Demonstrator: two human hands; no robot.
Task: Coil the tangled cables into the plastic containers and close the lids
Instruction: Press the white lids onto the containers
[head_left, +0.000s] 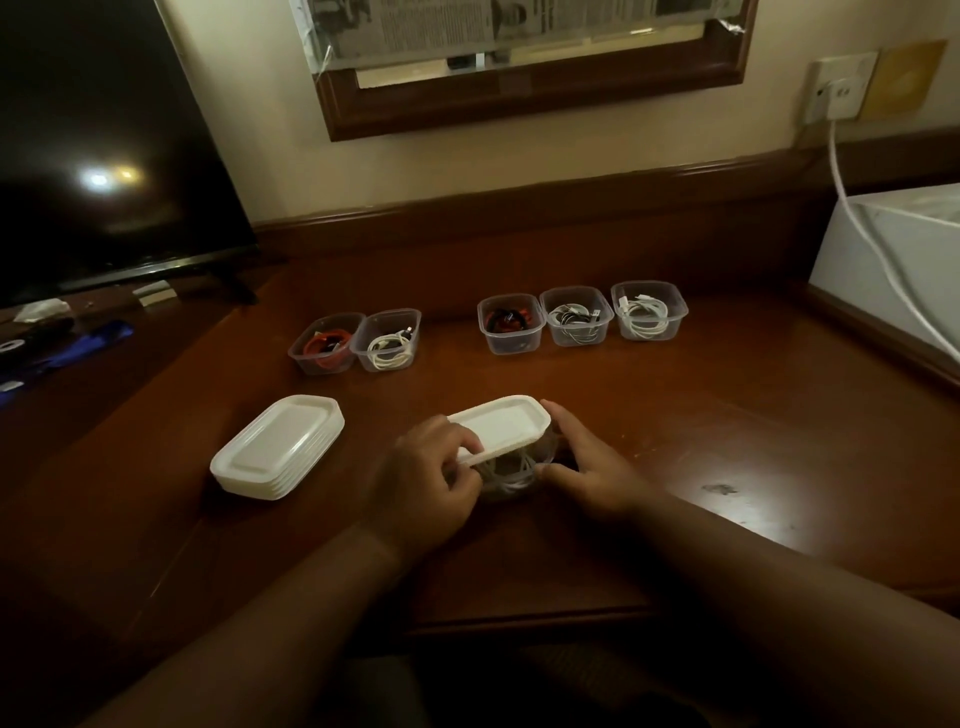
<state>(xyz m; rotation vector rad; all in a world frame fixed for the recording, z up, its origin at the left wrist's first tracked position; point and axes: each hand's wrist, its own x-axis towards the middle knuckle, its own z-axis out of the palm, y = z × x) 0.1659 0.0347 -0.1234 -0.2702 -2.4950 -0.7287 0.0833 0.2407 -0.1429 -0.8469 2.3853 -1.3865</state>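
While our left hand (431, 480) pinches the white lid's (501, 427) near-left edge, tilted over the container (511, 475), our right hand (587, 465) cups the container's right side.

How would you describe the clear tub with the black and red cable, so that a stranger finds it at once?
On the dark wooden desk, three clear plastic tubs stand in a row toward the back right. Take the leftmost of these, the clear plastic tub with a black and red cable. Both tubs to its right hold only white cables.

Two bare forearms and hands (519, 480), no sleeves, rings, watch or gloves in view.
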